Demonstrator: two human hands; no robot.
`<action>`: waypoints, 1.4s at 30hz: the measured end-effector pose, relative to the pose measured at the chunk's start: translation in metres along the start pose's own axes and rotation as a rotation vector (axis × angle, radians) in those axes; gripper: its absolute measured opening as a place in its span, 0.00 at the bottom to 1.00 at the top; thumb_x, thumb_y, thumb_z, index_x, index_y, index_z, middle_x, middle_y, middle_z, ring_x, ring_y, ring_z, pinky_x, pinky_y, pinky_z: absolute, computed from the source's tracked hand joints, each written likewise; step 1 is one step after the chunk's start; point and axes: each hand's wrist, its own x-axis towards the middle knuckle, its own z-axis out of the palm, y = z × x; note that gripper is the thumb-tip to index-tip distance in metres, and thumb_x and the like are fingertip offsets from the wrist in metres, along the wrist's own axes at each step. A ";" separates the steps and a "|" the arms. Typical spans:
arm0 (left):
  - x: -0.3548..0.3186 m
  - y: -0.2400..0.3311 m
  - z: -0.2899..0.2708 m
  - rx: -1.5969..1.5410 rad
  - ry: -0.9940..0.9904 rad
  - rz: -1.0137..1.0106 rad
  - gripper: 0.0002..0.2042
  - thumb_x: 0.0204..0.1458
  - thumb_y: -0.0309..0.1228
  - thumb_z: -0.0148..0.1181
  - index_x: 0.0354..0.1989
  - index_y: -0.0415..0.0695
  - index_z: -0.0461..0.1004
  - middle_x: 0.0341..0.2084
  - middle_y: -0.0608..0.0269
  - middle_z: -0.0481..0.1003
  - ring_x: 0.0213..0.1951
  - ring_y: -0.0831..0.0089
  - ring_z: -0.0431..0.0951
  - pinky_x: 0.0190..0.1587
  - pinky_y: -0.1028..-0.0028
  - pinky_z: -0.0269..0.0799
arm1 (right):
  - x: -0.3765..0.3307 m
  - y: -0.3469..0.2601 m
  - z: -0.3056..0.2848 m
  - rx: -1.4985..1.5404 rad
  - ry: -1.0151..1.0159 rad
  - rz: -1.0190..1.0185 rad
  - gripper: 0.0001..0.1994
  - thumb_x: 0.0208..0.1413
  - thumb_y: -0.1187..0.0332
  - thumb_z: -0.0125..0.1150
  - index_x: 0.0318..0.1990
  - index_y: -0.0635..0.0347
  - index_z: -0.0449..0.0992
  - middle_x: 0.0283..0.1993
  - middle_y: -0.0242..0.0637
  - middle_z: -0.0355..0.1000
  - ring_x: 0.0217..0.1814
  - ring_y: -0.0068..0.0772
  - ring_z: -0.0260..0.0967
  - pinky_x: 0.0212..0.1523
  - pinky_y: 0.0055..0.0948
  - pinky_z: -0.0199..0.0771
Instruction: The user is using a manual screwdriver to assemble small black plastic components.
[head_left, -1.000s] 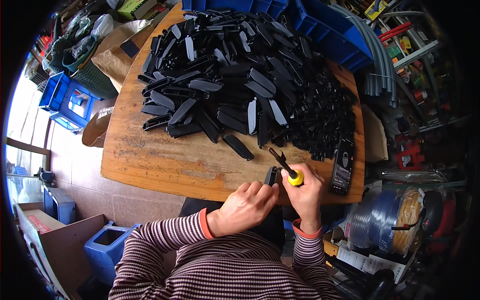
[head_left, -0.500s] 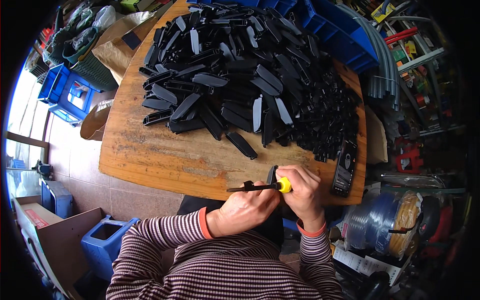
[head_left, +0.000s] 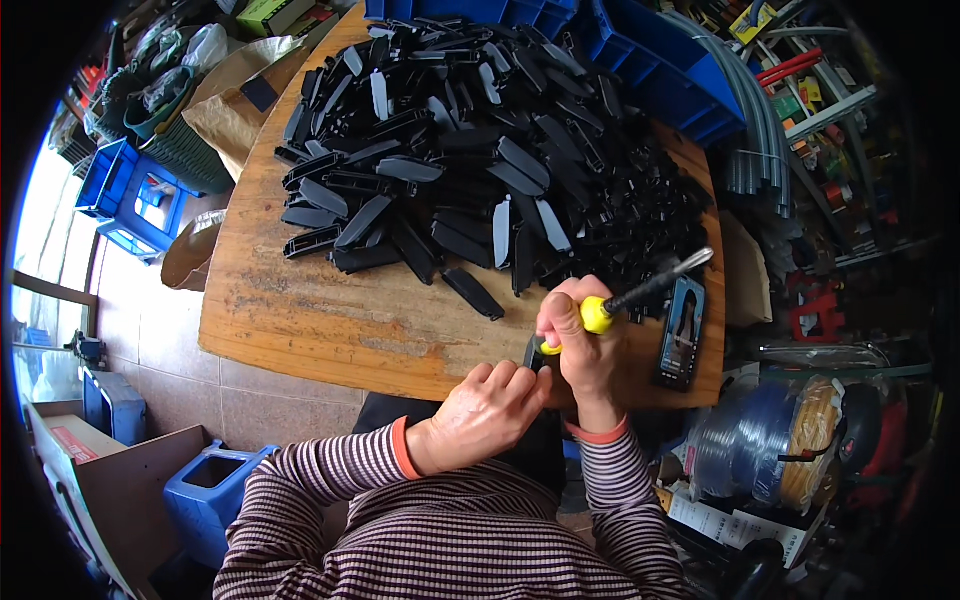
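While the left hand (head_left: 487, 411) curls closed on a dark plastic piece (head_left: 532, 351) near the six-o'clock edge of the wooden table (head_left: 300, 318), the right hand (head_left: 582, 350), fisted just beside it, grips a yellow-handled tool (head_left: 597, 315) pointing to two o'clock. Black parts (head_left: 410, 170) lie heaped toward twelve o'clock.

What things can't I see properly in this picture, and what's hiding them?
All in the head view:
1. Part of the black piece: the fingers of the left hand cover it.
2. The middle of the yellow-handled tool: hidden inside the right hand.
3. The small black parts: too tiny and crowded to count.
4. The blue crate behind the pile: cut off by the picture's upper edge.
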 end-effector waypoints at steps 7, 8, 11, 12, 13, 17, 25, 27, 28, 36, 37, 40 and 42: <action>0.001 0.001 0.002 -0.005 0.002 -0.013 0.21 0.49 0.32 0.55 0.52 0.35 0.71 0.29 0.67 0.67 0.33 0.74 0.70 0.30 0.76 0.65 | 0.008 -0.006 -0.004 -0.024 -0.005 -0.067 0.14 0.63 0.63 0.61 0.29 0.58 0.66 0.23 0.31 0.68 0.21 0.15 0.61 0.24 0.18 0.62; 0.002 0.001 0.003 -0.026 0.010 -0.018 0.21 0.49 0.32 0.55 0.52 0.36 0.71 0.29 0.67 0.67 0.33 0.73 0.70 0.30 0.76 0.65 | 0.004 0.003 0.000 -0.150 -0.062 -0.002 0.13 0.64 0.63 0.59 0.29 0.57 0.65 0.23 0.31 0.67 0.21 0.15 0.60 0.24 0.19 0.62; 0.002 0.005 0.000 -0.050 0.013 -0.061 0.23 0.46 0.32 0.58 0.54 0.38 0.70 0.30 0.66 0.67 0.33 0.72 0.70 0.32 0.74 0.66 | 0.005 0.001 -0.004 -0.123 -0.064 0.038 0.12 0.63 0.65 0.59 0.30 0.58 0.66 0.23 0.30 0.68 0.22 0.16 0.62 0.25 0.19 0.63; 0.001 0.008 -0.002 -0.060 0.003 -0.101 0.26 0.44 0.32 0.60 0.55 0.40 0.69 0.31 0.65 0.67 0.33 0.70 0.70 0.33 0.73 0.67 | 0.007 -0.003 -0.007 0.029 -0.008 0.019 0.12 0.62 0.65 0.61 0.30 0.60 0.69 0.24 0.30 0.70 0.23 0.16 0.65 0.25 0.19 0.64; 0.001 0.010 -0.002 -0.070 -0.007 -0.142 0.28 0.42 0.32 0.63 0.56 0.42 0.69 0.31 0.64 0.67 0.33 0.69 0.71 0.34 0.72 0.68 | 0.008 -0.005 -0.009 0.183 0.048 0.003 0.11 0.61 0.65 0.64 0.31 0.61 0.71 0.25 0.29 0.71 0.25 0.16 0.67 0.25 0.18 0.66; 0.010 0.013 0.003 0.063 -0.081 -0.197 0.29 0.41 0.32 0.65 0.57 0.46 0.69 0.32 0.62 0.68 0.35 0.66 0.72 0.36 0.71 0.70 | 0.023 -0.026 -0.001 -0.548 -0.075 0.036 0.09 0.58 0.67 0.65 0.35 0.63 0.73 0.25 0.34 0.73 0.25 0.25 0.72 0.26 0.24 0.69; -0.048 -0.056 -0.073 -0.953 -0.100 -0.391 0.24 0.47 0.28 0.64 0.55 0.43 0.69 0.38 0.56 0.76 0.40 0.66 0.77 0.37 0.71 0.74 | 0.010 0.014 0.021 -0.959 -0.302 -0.076 0.10 0.49 0.72 0.70 0.38 0.63 0.77 0.32 0.42 0.75 0.30 0.33 0.74 0.33 0.29 0.72; -0.070 -0.067 -0.090 -1.714 0.066 -0.930 0.18 0.52 0.24 0.58 0.53 0.39 0.70 0.40 0.53 0.77 0.41 0.64 0.79 0.35 0.72 0.76 | 0.001 0.002 0.010 -0.848 -0.283 0.038 0.10 0.48 0.73 0.70 0.38 0.63 0.78 0.32 0.42 0.75 0.31 0.36 0.74 0.34 0.30 0.72; -0.068 -0.078 -0.093 -1.702 0.076 -0.911 0.18 0.52 0.24 0.58 0.53 0.39 0.70 0.40 0.53 0.77 0.41 0.64 0.79 0.35 0.72 0.76 | -0.003 -0.004 0.001 -0.801 -0.273 0.090 0.10 0.48 0.73 0.71 0.38 0.63 0.78 0.32 0.42 0.75 0.31 0.37 0.75 0.34 0.31 0.73; 0.127 -0.289 -0.143 -1.459 0.417 -0.473 0.18 0.60 0.37 0.52 0.50 0.36 0.71 0.37 0.52 0.79 0.34 0.70 0.78 0.31 0.77 0.74 | -0.040 -0.026 -0.018 -0.772 -0.307 0.064 0.14 0.45 0.80 0.69 0.42 0.62 0.77 0.37 0.39 0.75 0.38 0.40 0.77 0.36 0.33 0.76; 0.157 -0.330 -0.171 -1.168 0.324 -0.263 0.21 0.59 0.40 0.54 0.53 0.36 0.70 0.44 0.49 0.77 0.39 0.65 0.80 0.41 0.73 0.76 | -0.040 -0.026 -0.009 -0.756 -0.307 0.067 0.14 0.45 0.80 0.69 0.42 0.62 0.77 0.37 0.39 0.75 0.38 0.40 0.77 0.36 0.33 0.76; 0.224 -0.345 -0.191 -0.752 0.819 -0.355 0.31 0.52 0.50 0.62 0.60 0.44 0.67 0.55 0.48 0.71 0.58 0.59 0.70 0.57 0.56 0.68 | -0.034 -0.029 -0.010 -0.792 -0.231 0.084 0.16 0.42 0.76 0.74 0.41 0.62 0.80 0.37 0.38 0.75 0.38 0.38 0.76 0.37 0.30 0.75; 0.232 -0.336 -0.170 -0.375 0.681 -0.346 0.33 0.52 0.51 0.62 0.63 0.45 0.65 0.58 0.48 0.67 0.61 0.56 0.66 0.60 0.54 0.64 | -0.039 -0.028 -0.022 -0.807 -0.237 0.106 0.17 0.42 0.76 0.74 0.42 0.62 0.80 0.38 0.39 0.75 0.38 0.38 0.76 0.37 0.30 0.76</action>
